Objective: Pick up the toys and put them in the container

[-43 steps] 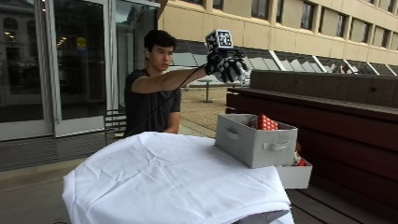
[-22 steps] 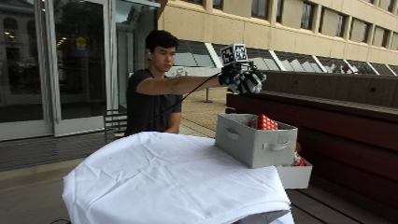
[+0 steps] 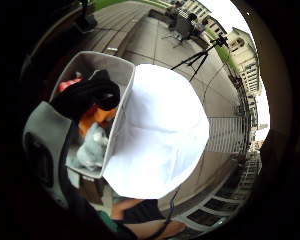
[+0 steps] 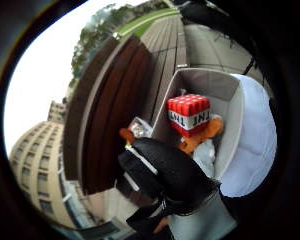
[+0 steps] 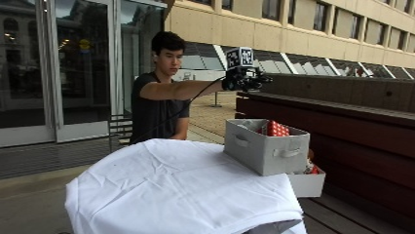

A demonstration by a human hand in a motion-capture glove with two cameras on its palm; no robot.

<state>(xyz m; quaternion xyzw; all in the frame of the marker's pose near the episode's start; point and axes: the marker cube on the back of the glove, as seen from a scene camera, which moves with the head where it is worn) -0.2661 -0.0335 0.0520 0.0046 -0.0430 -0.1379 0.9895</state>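
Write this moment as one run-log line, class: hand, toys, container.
hand: gloved right hand raised above container, fingers unclear | toys: red TNT block and others inside | container: grey bin on table edge

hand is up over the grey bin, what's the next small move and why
Probably lower the gloved right hand toward the grey container before opening anything. It hangs high above the bin, arm stretched out, and the thumb side palm view shows the bin open beneath it with the red TNT block already inside. Whether the fingers hold a toy cannot be told here.
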